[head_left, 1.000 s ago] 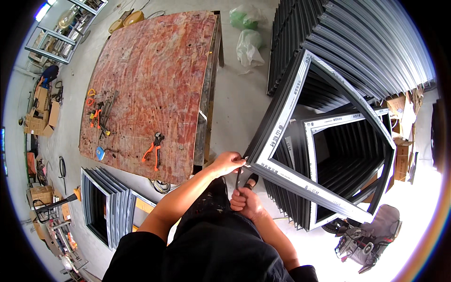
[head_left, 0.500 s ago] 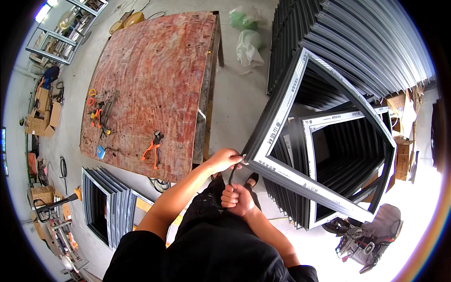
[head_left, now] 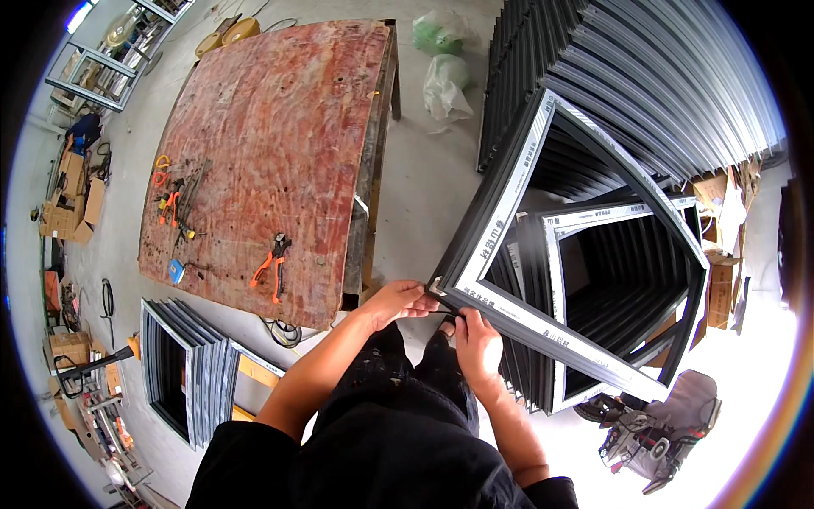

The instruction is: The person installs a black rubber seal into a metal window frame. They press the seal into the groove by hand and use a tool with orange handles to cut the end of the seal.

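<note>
A dark window frame (head_left: 560,332) with white printed film on its faces stands tilted at my right, its nearest corner pointing toward me. My left hand (head_left: 397,303) is at that corner, thumb and fingers pinched on a thin black rubber strip (head_left: 443,313). Just to its right, my right hand (head_left: 478,341) is closed at the frame's lower edge, with the strip running between the two hands. Its fingertips partly hide the strip, and the strip's far end cannot be made out.
A worn reddish worktable (head_left: 280,144) stands ahead on the left, with orange-handled pliers (head_left: 273,267) and other small tools on it. Stacked frames fill the right, and more frames (head_left: 188,373) lean at lower left. A grey seat-like object (head_left: 678,420) is at lower right.
My right hand has risen from in front of my body to the frame's lower edge, bringing the strip up. My left hand has shifted slightly down and left at the corner.
</note>
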{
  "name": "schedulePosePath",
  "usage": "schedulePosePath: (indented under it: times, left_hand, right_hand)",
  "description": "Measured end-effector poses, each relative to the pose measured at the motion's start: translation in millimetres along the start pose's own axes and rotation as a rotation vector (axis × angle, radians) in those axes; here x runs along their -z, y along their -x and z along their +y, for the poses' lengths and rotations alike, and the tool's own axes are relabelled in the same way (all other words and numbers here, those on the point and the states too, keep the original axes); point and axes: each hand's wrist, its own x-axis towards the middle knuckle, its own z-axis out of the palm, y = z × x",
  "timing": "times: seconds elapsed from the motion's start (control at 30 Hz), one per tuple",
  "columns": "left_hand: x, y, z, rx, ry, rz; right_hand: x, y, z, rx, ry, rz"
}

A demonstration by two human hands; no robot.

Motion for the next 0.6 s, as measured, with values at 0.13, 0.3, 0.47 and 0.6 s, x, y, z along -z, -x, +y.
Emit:
schedulePosePath:
  times: [0.13,0.3,0.47,0.6]
  left_hand:
    - [-11.5,7.7,-5.0,-0.070,0.055,-0.013]
    - [-14.7,-2.3,-18.0,-0.124,-0.033,0.146]
    - [-26.9,-8.1,-25.6,-0.151,0.017,0.247]
    - [-43.3,-5.0,-25.7,-0.056,0.197,0.293]
  right_hand:
    - [-12.4,-1.0,14.3,0.076,0.234,0.046]
    - [-17.5,0.5,15.8,0.091,0.281,0.084]
    - [-16.8,-0.5,25.8,0.141,0.281,0.085]
    - [-19.3,-3.7,30.4,0.152,0.248,0.082]
